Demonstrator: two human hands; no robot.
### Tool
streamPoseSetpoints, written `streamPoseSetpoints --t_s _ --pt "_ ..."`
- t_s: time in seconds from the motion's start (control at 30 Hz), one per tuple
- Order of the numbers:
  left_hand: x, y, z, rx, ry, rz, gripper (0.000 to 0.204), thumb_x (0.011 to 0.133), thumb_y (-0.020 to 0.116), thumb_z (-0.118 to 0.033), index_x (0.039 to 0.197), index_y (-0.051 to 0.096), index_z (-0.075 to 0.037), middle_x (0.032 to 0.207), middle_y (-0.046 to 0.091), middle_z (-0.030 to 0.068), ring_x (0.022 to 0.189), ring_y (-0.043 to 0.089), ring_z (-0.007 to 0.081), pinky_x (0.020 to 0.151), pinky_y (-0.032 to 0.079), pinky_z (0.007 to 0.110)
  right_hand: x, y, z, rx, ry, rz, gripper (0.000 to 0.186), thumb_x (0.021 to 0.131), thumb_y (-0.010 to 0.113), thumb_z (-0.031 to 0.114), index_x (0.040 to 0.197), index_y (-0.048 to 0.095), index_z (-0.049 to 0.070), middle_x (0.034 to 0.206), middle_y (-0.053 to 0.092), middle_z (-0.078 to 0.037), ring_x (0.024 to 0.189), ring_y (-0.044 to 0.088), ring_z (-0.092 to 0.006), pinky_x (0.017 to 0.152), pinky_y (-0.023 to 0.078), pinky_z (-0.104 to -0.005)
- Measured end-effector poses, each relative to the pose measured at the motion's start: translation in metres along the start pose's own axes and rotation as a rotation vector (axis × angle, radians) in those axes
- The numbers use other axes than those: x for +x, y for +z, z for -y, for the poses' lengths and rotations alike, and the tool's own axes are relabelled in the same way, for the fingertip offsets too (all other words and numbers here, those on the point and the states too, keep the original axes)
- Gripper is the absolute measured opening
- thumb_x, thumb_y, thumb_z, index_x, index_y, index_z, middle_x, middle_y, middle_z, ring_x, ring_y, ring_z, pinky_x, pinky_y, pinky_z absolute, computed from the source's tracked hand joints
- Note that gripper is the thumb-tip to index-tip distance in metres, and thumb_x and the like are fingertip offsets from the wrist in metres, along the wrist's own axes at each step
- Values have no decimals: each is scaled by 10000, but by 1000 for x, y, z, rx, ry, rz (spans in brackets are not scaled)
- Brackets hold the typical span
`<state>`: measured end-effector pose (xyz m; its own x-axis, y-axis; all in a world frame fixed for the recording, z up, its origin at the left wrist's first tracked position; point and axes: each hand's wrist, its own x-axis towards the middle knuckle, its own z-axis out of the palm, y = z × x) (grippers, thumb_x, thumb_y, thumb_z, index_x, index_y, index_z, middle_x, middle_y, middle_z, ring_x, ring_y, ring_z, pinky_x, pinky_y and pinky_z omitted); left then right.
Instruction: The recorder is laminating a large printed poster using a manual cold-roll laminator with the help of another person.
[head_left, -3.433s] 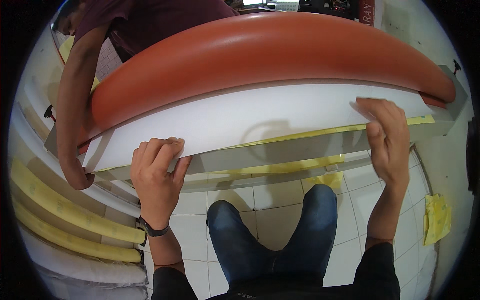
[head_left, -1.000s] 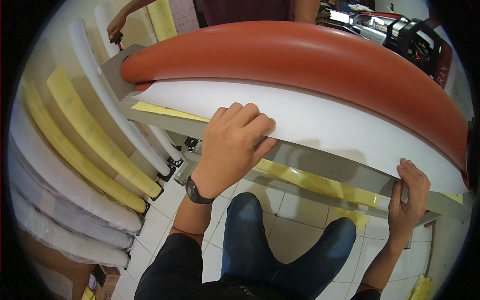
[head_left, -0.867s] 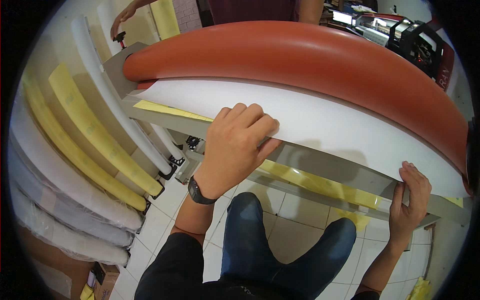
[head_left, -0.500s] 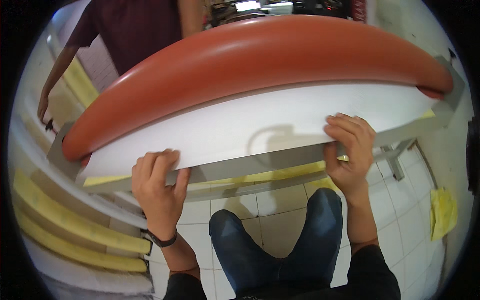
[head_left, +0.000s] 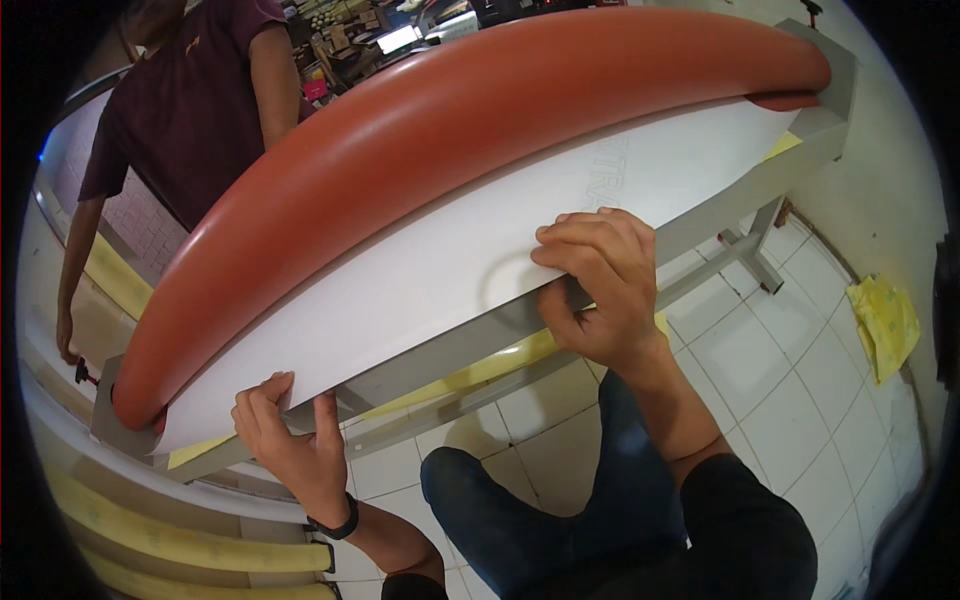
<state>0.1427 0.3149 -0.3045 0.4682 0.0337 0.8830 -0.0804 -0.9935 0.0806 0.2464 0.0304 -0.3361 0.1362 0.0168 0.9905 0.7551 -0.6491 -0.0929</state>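
Note:
A large red-orange roller (head_left: 450, 110) spans a grey frame (head_left: 690, 232), and a white sheet (head_left: 420, 275) runs out from beneath it toward me. My left hand (head_left: 290, 440), with a black band on its wrist, pinches the sheet's near edge by its left end, fingers on top and thumb at the edge. Farther right along that same edge, my right hand (head_left: 605, 290) grips it with curled fingers above and the thumb below. Yellow material (head_left: 785, 146) shows at the sheet's right corner.
At the left, a person in a maroon shirt (head_left: 190, 110) stands behind the roller, one hand near a black-knobbed handle (head_left: 85, 372). Long yellow rolls (head_left: 180, 530) lie lower left. Crumpled yellow material (head_left: 885, 325) rests by the right wall. Cluttered items (head_left: 340, 40) fill the background.
My view has turned, so the roller and sheet now slant up to the right. Both hands remain on the sheet's near edge. More of the person at left shows.

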Motion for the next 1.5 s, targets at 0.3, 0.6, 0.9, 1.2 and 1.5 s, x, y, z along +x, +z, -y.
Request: streamPoseSetpoints --t_s 0.3,0.6,0.9,1.2,1.5 --pt "2 -2 -2 35 31 26 278 727 723 -42 946 562 18 893 504 109 884 512 274 803 447 372 0 2 -1 11 -4 -7 255 637 615 45 875 628 137 946 632 9 929 604 -180 915 368 -370" --pt "-1 -3 4 16 38 16 265 724 714 -28 939 563 12 889 496 106 887 504 269 802 453 357 -2 4 2 2 0 -7 307 587 582 -13 864 633 109 934 671 -26 944 628 -201 929 396 -390" --pt "0 3 6 -22 21 -16 322 657 727 -102 937 575 -51 898 565 75 864 496 273 797 368 374 -1 3 -4 2 -14 -20 292 618 622 39 889 641 145 948 643 12 946 606 -179 917 371 -367" --pt "0 3 7 -36 4 -36 335 644 744 -101 935 583 -66 901 561 66 876 498 268 804 368 365 -2 6 -4 0 -38 -45 295 615 621 32 887 640 146 958 651 12 938 607 -179 916 373 -360" --pt "0 4 5 -12 45 -35 332 644 746 -109 925 578 -57 895 562 70 852 499 271 794 364 375 -3 0 -6 -6 -19 -11 307 622 633 36 908 639 147 969 650 12 948 605 -183 928 372 -368"
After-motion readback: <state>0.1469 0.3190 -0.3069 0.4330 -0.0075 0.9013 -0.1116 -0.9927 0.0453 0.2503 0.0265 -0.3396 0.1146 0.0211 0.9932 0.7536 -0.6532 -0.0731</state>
